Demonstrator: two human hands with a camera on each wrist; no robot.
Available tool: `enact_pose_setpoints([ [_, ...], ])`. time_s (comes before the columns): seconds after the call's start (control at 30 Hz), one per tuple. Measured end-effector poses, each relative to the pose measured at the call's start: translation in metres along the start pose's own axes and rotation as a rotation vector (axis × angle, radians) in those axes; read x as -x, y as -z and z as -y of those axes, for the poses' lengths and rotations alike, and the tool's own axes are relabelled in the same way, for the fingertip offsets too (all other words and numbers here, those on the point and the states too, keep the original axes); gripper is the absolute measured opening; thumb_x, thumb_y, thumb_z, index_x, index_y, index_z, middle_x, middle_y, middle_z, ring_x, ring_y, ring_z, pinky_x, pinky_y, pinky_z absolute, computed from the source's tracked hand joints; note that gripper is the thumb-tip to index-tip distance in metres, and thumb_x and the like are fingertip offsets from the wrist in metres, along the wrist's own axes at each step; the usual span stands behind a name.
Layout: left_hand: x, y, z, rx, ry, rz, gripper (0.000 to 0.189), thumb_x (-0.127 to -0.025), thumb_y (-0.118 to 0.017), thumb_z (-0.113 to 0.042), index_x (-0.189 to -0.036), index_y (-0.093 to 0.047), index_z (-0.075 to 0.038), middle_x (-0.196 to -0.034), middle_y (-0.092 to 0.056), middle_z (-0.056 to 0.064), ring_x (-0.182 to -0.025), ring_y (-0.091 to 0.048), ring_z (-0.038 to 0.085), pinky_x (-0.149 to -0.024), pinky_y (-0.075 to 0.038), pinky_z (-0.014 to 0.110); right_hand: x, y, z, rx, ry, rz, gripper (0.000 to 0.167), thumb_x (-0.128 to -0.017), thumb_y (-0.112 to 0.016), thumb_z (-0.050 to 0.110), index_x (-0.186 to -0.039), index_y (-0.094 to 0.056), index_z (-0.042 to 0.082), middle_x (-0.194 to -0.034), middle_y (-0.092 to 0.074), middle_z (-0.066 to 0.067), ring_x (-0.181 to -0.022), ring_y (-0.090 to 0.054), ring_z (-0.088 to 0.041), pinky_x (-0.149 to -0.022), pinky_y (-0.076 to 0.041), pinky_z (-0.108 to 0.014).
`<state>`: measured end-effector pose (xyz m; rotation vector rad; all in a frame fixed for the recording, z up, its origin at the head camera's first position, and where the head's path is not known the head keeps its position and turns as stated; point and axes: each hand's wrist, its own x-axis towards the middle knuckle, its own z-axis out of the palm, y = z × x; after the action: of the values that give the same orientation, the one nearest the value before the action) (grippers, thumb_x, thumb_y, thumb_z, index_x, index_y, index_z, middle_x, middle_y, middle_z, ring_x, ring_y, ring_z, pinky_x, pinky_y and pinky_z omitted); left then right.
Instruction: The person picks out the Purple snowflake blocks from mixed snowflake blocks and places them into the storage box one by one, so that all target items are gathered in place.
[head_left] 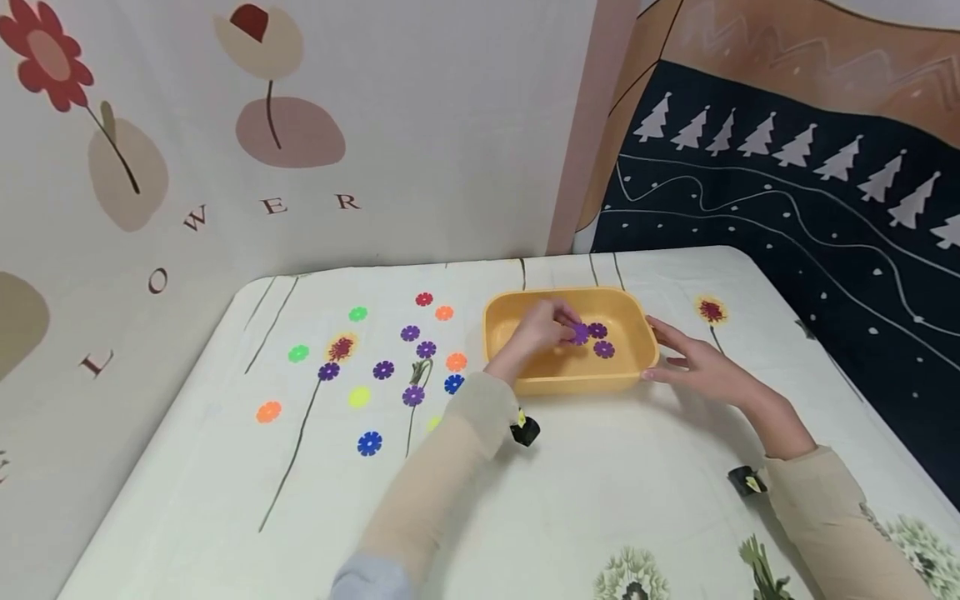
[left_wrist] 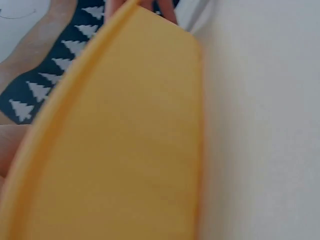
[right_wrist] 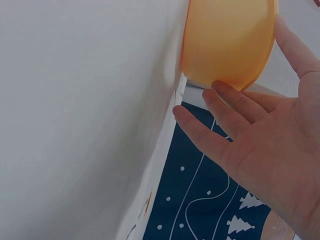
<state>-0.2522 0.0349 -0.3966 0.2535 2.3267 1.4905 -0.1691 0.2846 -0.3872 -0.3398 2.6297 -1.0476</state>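
A yellow plastic basin (head_left: 570, 385) stands at the back of the table, its outer wall (left_wrist: 130, 130) filling much of the left wrist view. My left hand (head_left: 536, 329) reaches over the near rim into it and pinches a purple flower-shaped disc (head_left: 579, 334) between thumb and fingers. Beside that disc, two more purple flower discs (head_left: 603, 349) lie on the basin's floor. At the basin's right end, my right hand (head_left: 697, 367) touches the wall with spread, fairly straight fingers (right_wrist: 235, 102). The left fingers are hidden behind the basin wall in the left wrist view.
Left of the basin, several flower discs lie scattered on the white cloth: purple (head_left: 383, 369), blue (head_left: 370, 443), orange (head_left: 268, 412), green (head_left: 298, 353), yellow (head_left: 359, 397) and red (head_left: 424, 299). Flowers are printed on the table cloth (head_left: 600, 483). Patterned curtains hang behind and to the right.
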Motion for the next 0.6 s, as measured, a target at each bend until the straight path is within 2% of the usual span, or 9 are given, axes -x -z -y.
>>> enact_pose_setpoints([
  [0.13, -0.0042, -0.0073, 0.0015, -0.009, 0.042, 0.017, 0.017, -0.09, -0.061, 0.011, -0.103, -0.066, 0.001, -0.096, -0.065, 0.012, -0.079, -0.062, 0.018, -0.074, -0.061, 0.027, -0.001, 0.0015, 0.0004, 0.004, 0.0, 0.004, 0.091, -0.094, -0.068, 0.034, -0.16, -0.012, 0.007, -0.163, -0.023, -0.025, -0.147, -0.028, -0.047, -0.108, -0.044, -0.06],
  [0.33, -0.0082, -0.011, 0.0013, -0.08, 0.074, 0.033, 0.02, -0.089, -0.061, 0.013, -0.104, -0.067, 0.001, -0.101, -0.066, 0.012, -0.082, -0.062, 0.018, -0.073, -0.06, 0.023, -0.0009, 0.0035, 0.0004, 0.005, 0.001, 0.001, 0.091, -0.094, -0.069, 0.034, -0.16, -0.012, 0.007, -0.163, -0.023, -0.025, -0.146, -0.028, -0.048, -0.108, -0.044, -0.06],
  [0.53, -0.0065, -0.0108, 0.0013, -0.12, 0.096, 0.073, 0.028, -0.09, -0.063, 0.008, -0.117, -0.065, 0.0, -0.115, -0.07, 0.013, -0.099, -0.066, 0.024, -0.084, -0.059, 0.027, 0.0004, 0.0016, -0.0016, -0.004, 0.014, 0.002, 0.09, -0.095, -0.068, 0.032, -0.16, -0.012, 0.006, -0.162, -0.023, -0.025, -0.146, -0.028, -0.048, -0.108, -0.044, -0.06],
  [0.6, -0.0045, -0.0097, 0.0019, -0.109, 0.101, 0.088, 0.032, -0.091, -0.063, 0.007, -0.123, -0.063, -0.001, -0.119, -0.071, 0.012, -0.105, -0.067, 0.025, -0.087, -0.058, 0.028, 0.0009, 0.001, -0.0016, -0.006, 0.02, 0.002, 0.089, -0.095, -0.068, 0.031, -0.16, -0.012, 0.006, -0.162, -0.023, -0.026, -0.146, -0.028, -0.049, -0.108, -0.044, -0.06],
])
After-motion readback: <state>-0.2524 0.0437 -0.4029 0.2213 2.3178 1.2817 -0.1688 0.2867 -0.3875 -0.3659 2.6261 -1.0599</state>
